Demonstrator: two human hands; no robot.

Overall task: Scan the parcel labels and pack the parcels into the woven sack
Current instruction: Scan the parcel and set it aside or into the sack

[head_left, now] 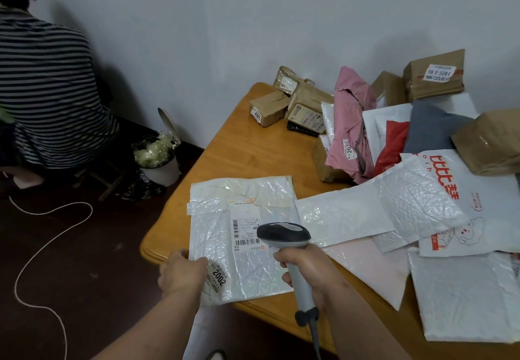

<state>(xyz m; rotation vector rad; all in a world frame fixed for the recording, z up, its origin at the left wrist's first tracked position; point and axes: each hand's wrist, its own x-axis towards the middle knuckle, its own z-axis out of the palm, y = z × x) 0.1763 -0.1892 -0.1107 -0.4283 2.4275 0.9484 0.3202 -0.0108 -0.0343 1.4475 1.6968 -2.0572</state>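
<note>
A white bubble-mailer parcel [225, 233] lies flat at the near left corner of the wooden table [253, 151], label side up. Its shipping label [246, 231] shows barcodes, and a "2002" sticker [219, 276] sits near its lower left corner. My left hand [181, 273] grips the parcel's near left edge, thumb on top. My right hand [308, 271] grips the handle of a grey barcode scanner [284, 235], whose dark head hovers over the label. No woven sack is recognisable in view.
More white mailers [394, 213] overlap to the right. Pink [349, 123], red and grey bags and brown boxes [434, 75] pile at the table's far right. A person in a striped shirt [47, 92] sits at left beside a bin [157, 157]. A white cord [50, 219] crosses the floor.
</note>
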